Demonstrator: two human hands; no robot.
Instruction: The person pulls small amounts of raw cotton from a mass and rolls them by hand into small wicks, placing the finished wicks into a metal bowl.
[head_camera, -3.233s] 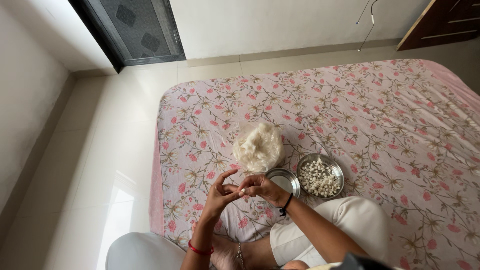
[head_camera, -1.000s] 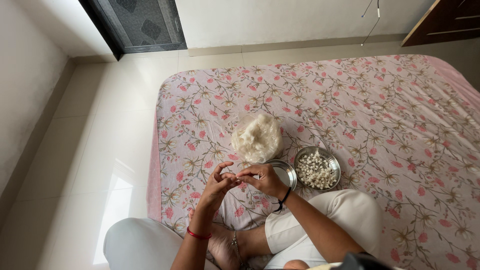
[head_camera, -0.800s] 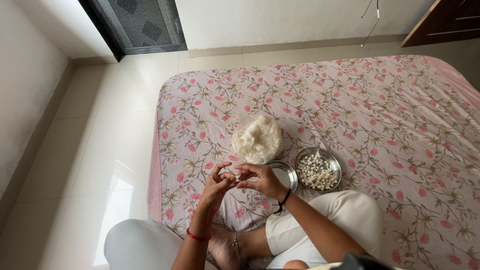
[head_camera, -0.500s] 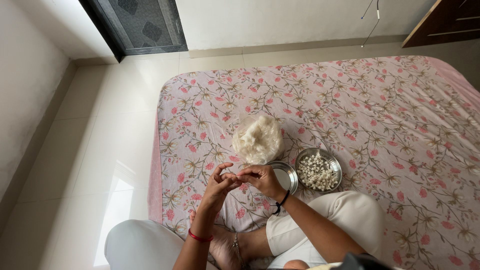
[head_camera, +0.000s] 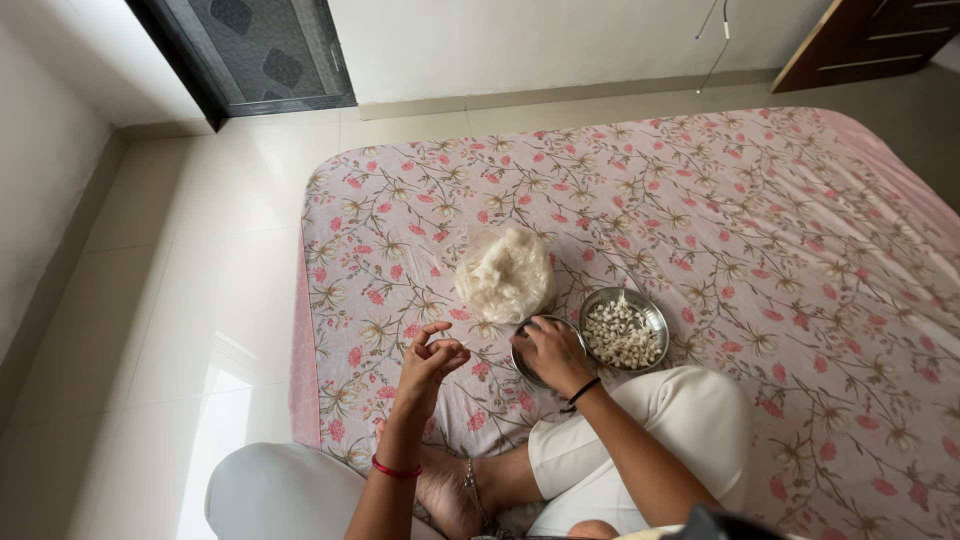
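Single head camera, looking steeply down, moderately near floral sheet (head_camera: 700, 200).

The only package I see is a clear plastic bag (head_camera: 505, 272) of fluffy white cotton, lying open on the pink floral sheet (head_camera: 760, 200) just beyond the two steel bowls. It is rounded and crinkled. I see no labels, signs or screens.

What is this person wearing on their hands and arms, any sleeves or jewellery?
Both forearms are bare, with no sleeves in view. The left hand has a thin red band around its wrist. The right hand has a thin black band around its wrist. No gloves show, and any rings are too small to make out.
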